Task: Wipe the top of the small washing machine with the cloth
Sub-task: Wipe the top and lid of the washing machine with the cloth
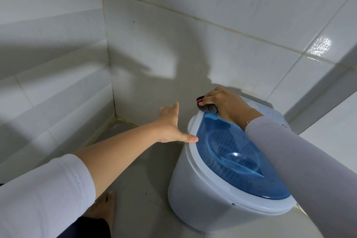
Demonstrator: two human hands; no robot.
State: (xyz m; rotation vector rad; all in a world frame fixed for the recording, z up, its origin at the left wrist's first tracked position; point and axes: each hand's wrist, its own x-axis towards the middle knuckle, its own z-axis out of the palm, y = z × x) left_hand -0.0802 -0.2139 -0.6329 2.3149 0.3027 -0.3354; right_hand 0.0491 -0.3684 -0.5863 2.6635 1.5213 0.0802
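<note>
Small white plastic washing machine (195, 195) with translucent blue lid (237, 156) is stood on the tiled floor (146, 170) near the wall corner. A bunched dark grey cloth (208, 108) is gripped in the closed right hand (226, 105) and pressed at the far left edge of the top, where lid meets white rim (193, 133). Left hand (172, 127) is spread wide, empty, thumb laid on the rim, apparently as a brace. Dark specks are seen across the lid. Judgement: wipe barely begun. Cloth should be flattened for broader contact and drawn in overlapping passes toward the near edge, with the machine kept steadied.
</note>
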